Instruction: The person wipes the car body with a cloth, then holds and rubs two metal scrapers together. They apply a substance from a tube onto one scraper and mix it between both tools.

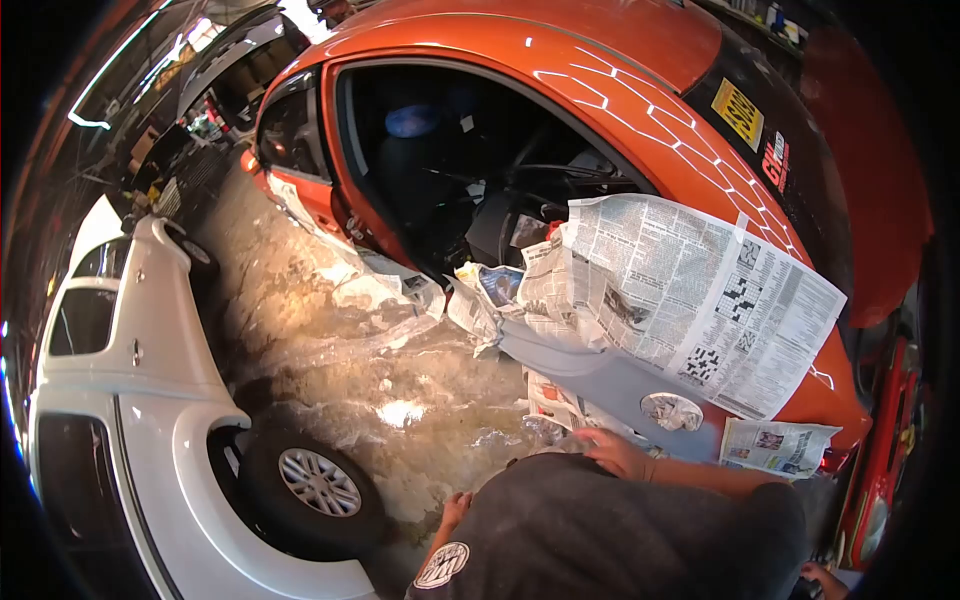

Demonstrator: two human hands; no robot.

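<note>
Locate the right hand (615, 450) on the lower edge of the grey primed panel (600, 380) of the orange car (480, 40). Read it as palm-down with fingers extended and together, clamped on nothing visible. Find the left hand (455, 505) low at centre, only fingertips showing past the dark garment (620, 530); treat its grip as impossible to tell. Note the newspaper (690, 290) draped over the car body just above the panel, and a smaller sheet (775, 445) beside the right forearm. Observe a round pale disc (670, 410) on the panel, near the right hand. Expect a white car (150, 400) well apart across the stained floor (330, 300). Regard the hand at bottom right (825, 578) as possibly another person's.
</note>
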